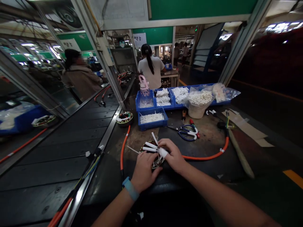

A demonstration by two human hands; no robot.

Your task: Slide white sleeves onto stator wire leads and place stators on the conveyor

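Observation:
A round motor stator (156, 163) with wound coils lies on the bench in front of me, partly covered by both hands. White sleeves (149, 148) stick up from its far side, and a thin white strip (133, 149) points out to the left. My left hand (145, 168), with a blue band at the wrist, is closed round the stator's near left side. Bent over the right side, my right hand (172, 154) has its fingers pinched by the sleeves; a white wrap shows on one digit. What those fingertips grip is hidden.
Beyond the stator are a blue bin (152, 126) of thin white strips, scissors (188, 133) and a tub (198, 110) of white pieces. An orange cable (208, 157) curves along the right. Another stator (124, 118) sits left, beside the conveyor (59, 151). Other people work further off.

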